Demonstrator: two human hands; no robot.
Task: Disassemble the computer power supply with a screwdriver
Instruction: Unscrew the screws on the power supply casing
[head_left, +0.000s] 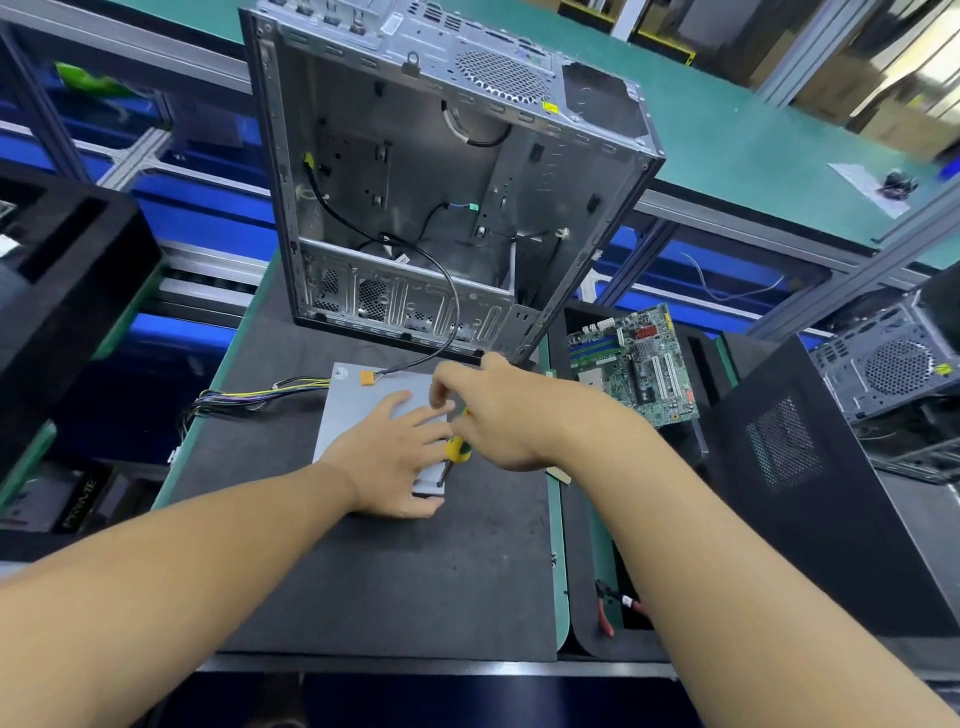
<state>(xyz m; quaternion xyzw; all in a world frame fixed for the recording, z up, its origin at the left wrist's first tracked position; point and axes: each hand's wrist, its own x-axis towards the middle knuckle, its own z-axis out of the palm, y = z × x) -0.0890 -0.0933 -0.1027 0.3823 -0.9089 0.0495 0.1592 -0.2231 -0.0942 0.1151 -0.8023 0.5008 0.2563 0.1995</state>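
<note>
A grey metal power supply (353, 400) lies flat on the black mat (363, 561), with a bundle of coloured wires (244, 400) trailing off its left side. My left hand (389, 457) rests palm down on its top, fingers spread. My right hand (498, 415) grips a screwdriver (457, 449) with a yellow and green handle. The dark shaft points down at the near right corner of the supply. The tip is hard to make out.
An empty computer case (447, 171) stands open behind the power supply, with a black cable hanging out toward it. A motherboard (639, 364) lies to the right, red-handled pliers (605, 616) at the near right, and a black case panel (810, 483) further right.
</note>
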